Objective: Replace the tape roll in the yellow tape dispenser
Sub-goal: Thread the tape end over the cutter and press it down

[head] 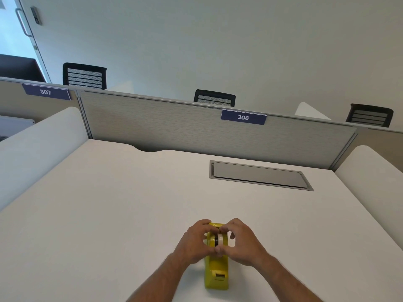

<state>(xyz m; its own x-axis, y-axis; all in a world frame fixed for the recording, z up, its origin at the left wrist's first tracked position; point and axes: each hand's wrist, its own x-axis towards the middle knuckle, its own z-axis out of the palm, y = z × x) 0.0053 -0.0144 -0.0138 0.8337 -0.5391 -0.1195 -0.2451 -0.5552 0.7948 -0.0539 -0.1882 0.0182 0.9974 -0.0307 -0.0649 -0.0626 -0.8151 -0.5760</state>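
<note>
The yellow tape dispenser (216,271) stands on the white desk (130,203) near its front edge, with its cutter end toward me. A pale tape roll (222,240) on a black core sits in the dispenser's well. My left hand (193,244) grips the dispenser's left side, its thumb and fingers curled around the roll area. From the right, my right hand (244,243) pinches the tape roll between thumb and fingers. Both hands hide the back half of the dispenser.
A grey cable hatch (259,175) is set flush into the desk at the back right. A grey partition (196,127) with a label reading 306 closes off the back. White side panels (370,171) flank the desk. Chair backs show beyond the partition.
</note>
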